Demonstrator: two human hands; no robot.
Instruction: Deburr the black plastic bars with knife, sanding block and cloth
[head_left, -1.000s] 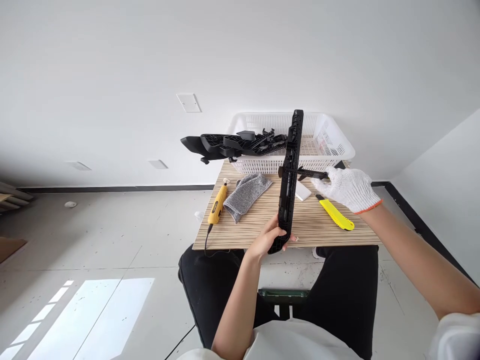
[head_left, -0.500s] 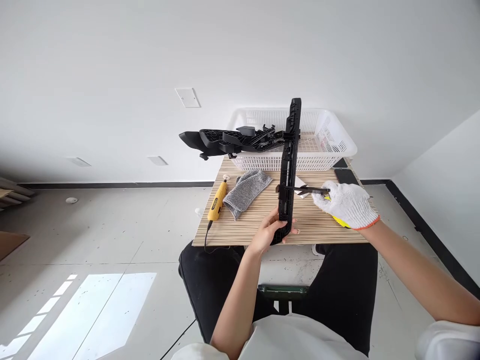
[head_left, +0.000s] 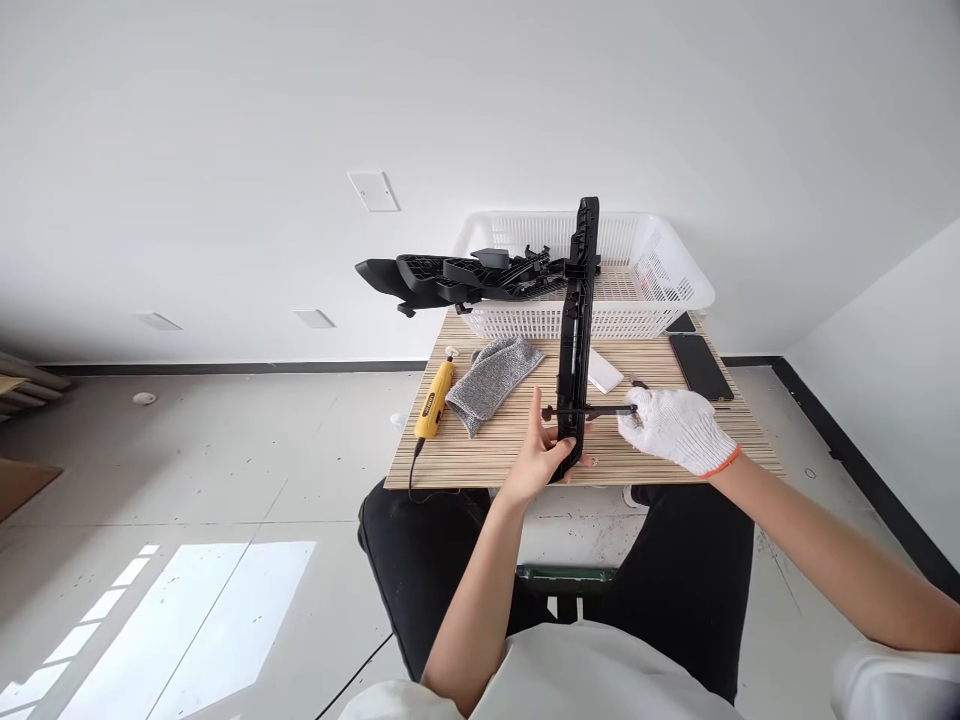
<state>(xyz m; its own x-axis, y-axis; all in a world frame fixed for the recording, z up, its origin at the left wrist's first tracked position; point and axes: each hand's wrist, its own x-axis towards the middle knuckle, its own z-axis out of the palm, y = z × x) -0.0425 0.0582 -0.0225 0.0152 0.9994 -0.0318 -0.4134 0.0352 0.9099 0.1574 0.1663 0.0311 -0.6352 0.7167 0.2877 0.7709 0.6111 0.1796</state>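
No wording here can be read with certainty. The yellow power tool [head_left: 435,396] on the left side of the table [head_left: 480,462] bears a dark label [head_left: 428,405] along its body, with pale marks like lettering (one short line, it seems), but the characters are too small and blurred to give a brand or number

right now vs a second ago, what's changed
The gloved right hand has brought the slim dark item toward the person along the long black part, nearer the left hand, whose index finger now points up. Both hands kept hold; grey cloth and yellow tool stayed.
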